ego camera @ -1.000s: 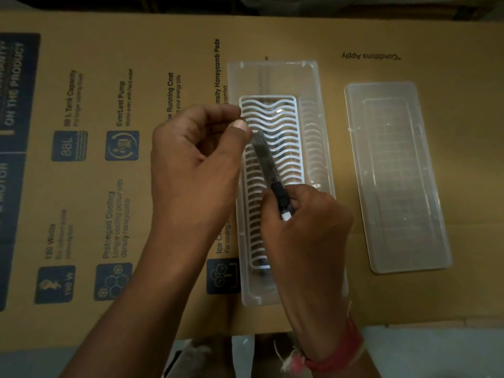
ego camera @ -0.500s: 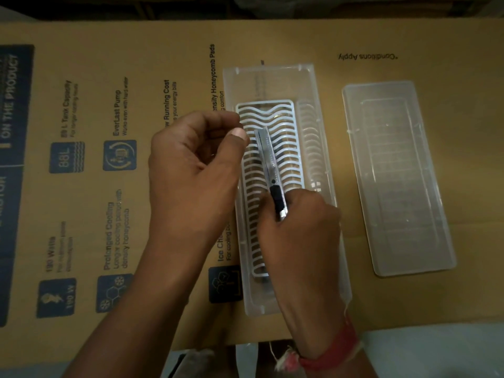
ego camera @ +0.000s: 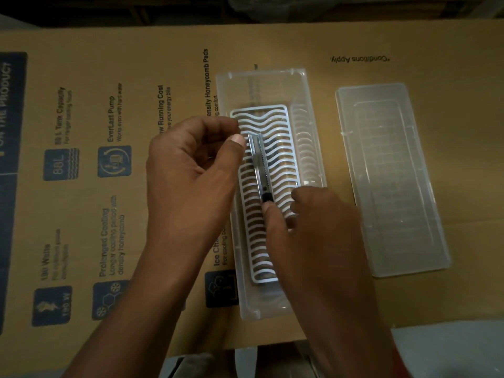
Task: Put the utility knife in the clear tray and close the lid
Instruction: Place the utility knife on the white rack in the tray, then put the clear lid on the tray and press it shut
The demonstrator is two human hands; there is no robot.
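Observation:
The utility knife point(ego camera: 259, 165), a slim metal body with a black rear end, lies lengthwise on the white wavy grate point(ego camera: 283, 148) inside the clear tray point(ego camera: 261, 75). My right hand point(ego camera: 313, 241) reaches over the tray's near half, and its thumb tip rests on the knife's black end. My left hand point(ego camera: 191, 170) hovers at the tray's left wall with its fingers curled. Its thumb sits just left of the knife's tip with a small gap. The clear lid point(ego camera: 390, 181) lies flat to the right of the tray, apart from it.
Tray and lid rest on a large flattened cardboard box point(ego camera: 109, 77) with blue printed icons and text on its left half. The cardboard's near edge runs just below the tray. A dark gap lies beyond the far edge.
The knife has come down from a tilt to lie along the grate. My left thumb and finger have let go of its tip. My right hand has stayed at the black end.

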